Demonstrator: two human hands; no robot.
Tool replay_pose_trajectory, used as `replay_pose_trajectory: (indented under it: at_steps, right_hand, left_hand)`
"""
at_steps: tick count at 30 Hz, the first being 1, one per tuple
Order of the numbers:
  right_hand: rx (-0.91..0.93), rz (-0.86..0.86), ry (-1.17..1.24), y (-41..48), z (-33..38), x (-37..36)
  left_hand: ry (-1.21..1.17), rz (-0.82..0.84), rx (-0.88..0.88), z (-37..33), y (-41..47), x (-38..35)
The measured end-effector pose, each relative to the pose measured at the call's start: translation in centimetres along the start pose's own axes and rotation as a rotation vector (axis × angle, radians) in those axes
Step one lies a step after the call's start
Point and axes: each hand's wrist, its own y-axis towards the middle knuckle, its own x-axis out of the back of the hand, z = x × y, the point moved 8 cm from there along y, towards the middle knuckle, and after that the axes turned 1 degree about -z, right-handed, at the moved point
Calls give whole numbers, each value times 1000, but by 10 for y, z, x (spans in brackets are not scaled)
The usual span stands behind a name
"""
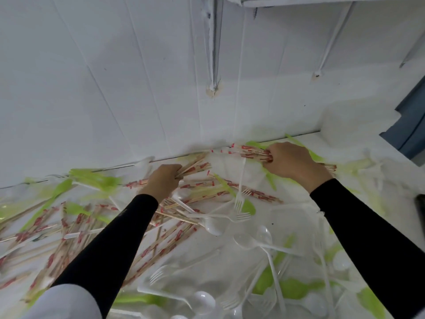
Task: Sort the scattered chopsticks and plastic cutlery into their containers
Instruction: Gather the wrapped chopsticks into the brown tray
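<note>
Wooden chopsticks with red-printed wrappers [69, 233] lie scattered over a white table, mixed with green plastic cutlery [96, 180] and white forks [239, 201] and spoons [212, 225]. My left hand [162, 180] grips a few chopsticks [195, 166] near the wall. My right hand [292, 164] holds a bundle of chopsticks [248, 151] at the table's back edge, their ends sticking out on both sides of the fist. Clear plastic spoons [257, 238] lie in front.
A white panelled wall [138, 88] rises right behind the table. A blue-grey object [411, 125] stands at the far right, and a dark item [420, 210] sits at the right edge. Several white and green utensils [287, 291] cover the near part of the table.
</note>
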Motion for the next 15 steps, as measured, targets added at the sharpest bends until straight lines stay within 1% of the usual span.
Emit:
replay_pose_trajectory:
  at_steps: [3,6,9,12,14,15]
  right_hand:
    - [-7,71,70,-1,2,-27]
    - [-14,139,122,-6,7,-67]
    - [-26,121,198,-12,14,-93]
    - [-20,70,201,-16,18,-99]
    - [6,64,159,-20,21,-100]
    - [12,63,158,-22,21,-100]
  left_hand:
    - [49,52,-30,-8,3,-15]
    - [131,62,-84,-10,6,-20]
    - [177,32,-156,-10,5,-15]
    - [168,-155,-213,-7,3,4]
    - [147,-243,-184,-4,3,19]
    - [112,-280,-140,0,3,26]
